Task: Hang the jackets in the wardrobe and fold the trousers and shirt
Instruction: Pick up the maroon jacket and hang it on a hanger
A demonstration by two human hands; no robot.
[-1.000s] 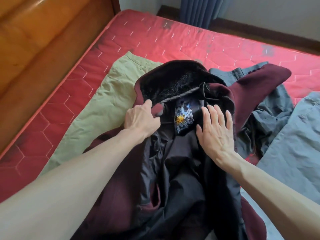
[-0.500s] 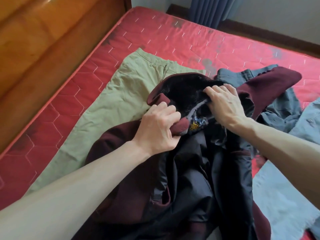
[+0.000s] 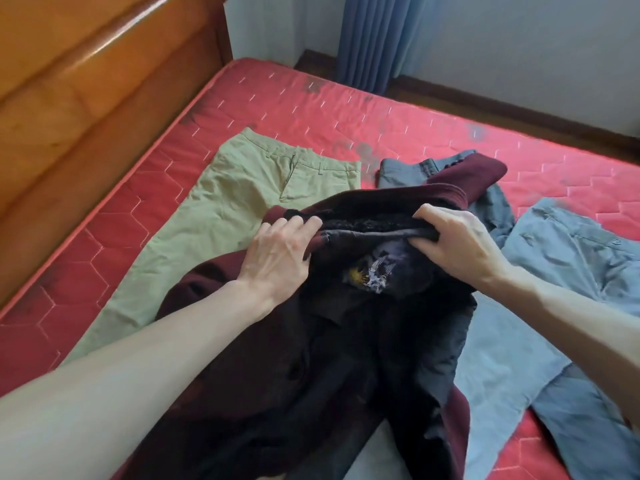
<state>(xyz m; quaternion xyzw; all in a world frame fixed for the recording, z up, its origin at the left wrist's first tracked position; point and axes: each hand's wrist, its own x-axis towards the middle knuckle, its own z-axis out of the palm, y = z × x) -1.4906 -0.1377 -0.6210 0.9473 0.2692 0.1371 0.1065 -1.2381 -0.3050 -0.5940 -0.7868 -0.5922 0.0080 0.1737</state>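
A maroon jacket (image 3: 311,358) with black lining and a dark furry collar lies open in front of me on the red mattress (image 3: 346,109). My left hand (image 3: 277,251) grips the collar on its left side, and my right hand (image 3: 453,244) grips it on the right, lifting the collar edge. A label with a yellow emblem (image 3: 370,275) shows between my hands. Olive-green trousers (image 3: 221,220) lie flat to the left, partly under the jacket. Light blue-grey trousers (image 3: 540,306) lie to the right. A darker grey-blue garment (image 3: 415,168) pokes out behind the jacket.
A wooden headboard (image 3: 86,98) runs along the mattress's left side. Blue curtains (image 3: 374,39) hang against the far wall, with a dark skirting board (image 3: 519,112) below. Bare red mattress stretches across the far side.
Both hands have closed on the jacket collar and spread apart, pulling it up and toward me. More of the olive trousers' waistband is uncovered. The camera has tilted up.
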